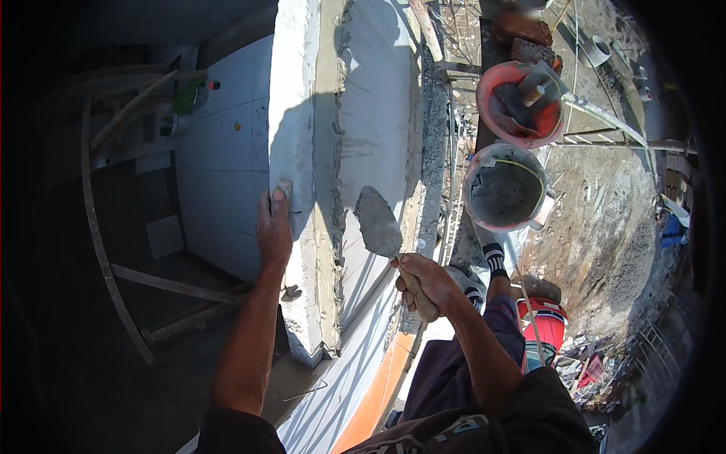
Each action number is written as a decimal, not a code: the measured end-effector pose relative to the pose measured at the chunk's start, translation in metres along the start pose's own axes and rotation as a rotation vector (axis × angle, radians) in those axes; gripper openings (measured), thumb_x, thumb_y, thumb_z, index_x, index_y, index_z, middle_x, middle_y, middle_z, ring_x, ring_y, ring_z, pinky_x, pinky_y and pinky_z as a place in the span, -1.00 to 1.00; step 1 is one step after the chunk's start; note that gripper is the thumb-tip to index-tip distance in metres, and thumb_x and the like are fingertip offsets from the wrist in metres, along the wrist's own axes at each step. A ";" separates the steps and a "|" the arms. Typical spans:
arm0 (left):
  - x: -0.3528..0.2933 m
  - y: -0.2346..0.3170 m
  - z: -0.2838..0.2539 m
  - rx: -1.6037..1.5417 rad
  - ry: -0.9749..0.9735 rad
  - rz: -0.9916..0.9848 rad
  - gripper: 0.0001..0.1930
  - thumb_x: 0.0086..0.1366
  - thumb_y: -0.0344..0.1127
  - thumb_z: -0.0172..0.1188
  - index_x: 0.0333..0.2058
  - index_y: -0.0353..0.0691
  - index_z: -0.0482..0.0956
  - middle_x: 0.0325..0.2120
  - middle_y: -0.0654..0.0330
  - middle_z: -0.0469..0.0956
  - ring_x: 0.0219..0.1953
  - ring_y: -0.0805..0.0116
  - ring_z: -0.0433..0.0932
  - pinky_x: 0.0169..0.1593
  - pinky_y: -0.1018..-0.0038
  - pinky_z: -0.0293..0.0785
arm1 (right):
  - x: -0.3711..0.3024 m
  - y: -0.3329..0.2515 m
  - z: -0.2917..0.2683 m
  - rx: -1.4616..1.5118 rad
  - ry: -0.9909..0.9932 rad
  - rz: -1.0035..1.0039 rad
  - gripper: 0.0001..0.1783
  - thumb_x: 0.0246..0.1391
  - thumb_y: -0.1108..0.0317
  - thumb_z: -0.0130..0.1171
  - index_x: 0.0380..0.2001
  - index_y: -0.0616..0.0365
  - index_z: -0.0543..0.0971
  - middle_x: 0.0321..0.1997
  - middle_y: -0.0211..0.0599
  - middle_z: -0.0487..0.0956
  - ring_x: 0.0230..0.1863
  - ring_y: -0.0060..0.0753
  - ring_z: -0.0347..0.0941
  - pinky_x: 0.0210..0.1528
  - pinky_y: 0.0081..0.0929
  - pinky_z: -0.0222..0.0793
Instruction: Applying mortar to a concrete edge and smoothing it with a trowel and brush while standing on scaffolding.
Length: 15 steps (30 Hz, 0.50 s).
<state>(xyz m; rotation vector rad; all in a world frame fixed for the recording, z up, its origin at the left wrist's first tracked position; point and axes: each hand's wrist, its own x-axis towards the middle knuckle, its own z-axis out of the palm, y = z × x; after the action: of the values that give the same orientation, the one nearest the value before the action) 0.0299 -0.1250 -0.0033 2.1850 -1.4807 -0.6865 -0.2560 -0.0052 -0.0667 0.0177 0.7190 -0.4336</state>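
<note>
My right hand (428, 284) is wrapped around the handle of a trowel (380, 227). The leaf-shaped blade, covered in wet grey mortar, points away from me above the pale wall face. My left hand (274, 231) grips the near left edge of the white wall top (296, 144). A small pale lump (284, 186) shows at its fingertips; I cannot make out what it is. Along the wall's right side runs a strip of fresh mortar (328, 129) with a ragged edge.
A grey bucket (505, 187) of mortar and a red bucket (520, 104) with tools stand on a plank to my right. Bricks (533, 50) lie beyond them. Lower down are a red object (544, 325) and rubble. A dark room with wooden bars (94, 219) lies left.
</note>
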 end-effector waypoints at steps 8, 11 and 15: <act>0.003 -0.006 -0.001 0.057 0.024 -0.011 -0.33 0.44 0.18 -0.15 0.16 -0.37 0.36 -0.01 -0.23 0.48 0.06 -0.17 0.44 0.14 0.17 0.30 | 0.000 0.013 -0.017 0.200 -0.105 0.043 -0.56 0.36 0.01 -0.11 0.03 0.16 0.37 -0.46 -0.34 0.45 -0.62 -0.55 0.39 -0.61 -0.49 0.39; 0.002 -0.007 0.000 0.070 0.052 -0.013 -0.33 0.44 0.18 -0.14 0.16 -0.37 0.36 -0.01 -0.23 0.49 0.07 -0.16 0.44 0.14 0.18 0.31 | 0.000 0.002 -0.009 0.112 -0.147 0.010 -0.55 0.36 0.00 -0.12 0.04 0.17 0.37 -0.46 -0.35 0.45 -0.62 -0.55 0.39 -0.61 -0.49 0.38; 0.002 -0.001 -0.002 0.027 -0.008 -0.018 -0.33 0.44 0.18 -0.14 0.18 -0.37 0.36 0.01 -0.21 0.49 0.08 -0.15 0.45 0.15 0.19 0.31 | 0.003 -0.012 -0.002 -0.009 -0.168 -0.025 -0.56 0.36 0.03 -0.09 0.05 0.17 0.38 -0.47 -0.34 0.45 -0.63 -0.55 0.40 -0.62 -0.49 0.38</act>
<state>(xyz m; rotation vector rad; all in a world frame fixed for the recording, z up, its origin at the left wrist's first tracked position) 0.0322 -0.1264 -0.0030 2.2213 -1.4840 -0.6860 -0.2598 -0.0167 -0.0686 -0.0359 0.5564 -0.4501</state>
